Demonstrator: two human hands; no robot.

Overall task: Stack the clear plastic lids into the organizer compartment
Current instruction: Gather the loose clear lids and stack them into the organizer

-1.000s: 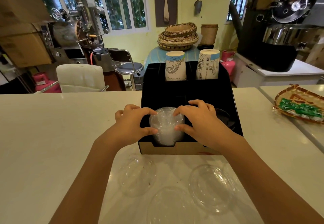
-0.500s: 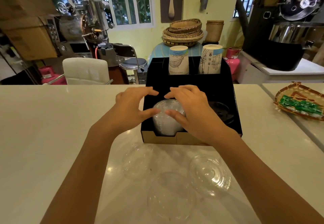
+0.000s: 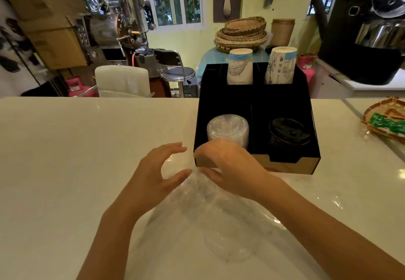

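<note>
A black organizer (image 3: 311, 130) stands on the white counter. Its front left compartment holds a stack of clear plastic lids (image 3: 228, 129). More clear lids (image 3: 225, 242) lie loose on the counter in front of it, blurred. My left hand (image 3: 157, 176) hovers over the nearest loose lid (image 3: 192, 185) with fingers spread and curved. My right hand (image 3: 230, 165) is just in front of the organizer's left corner, fingers apart, fingertips at that same lid. Neither hand visibly grips anything.
Black lids (image 3: 289, 135) fill the front right compartment. Two paper cup stacks (image 3: 240, 67) stand in the back compartments. A woven tray with green packets (image 3: 388, 122) lies at the right. Chairs and a coffee roaster stand behind the counter.
Both hands have let go of the stack in the compartment and pulled back toward me, down to the loose lids on the counter. The stack stays in the organizer.
</note>
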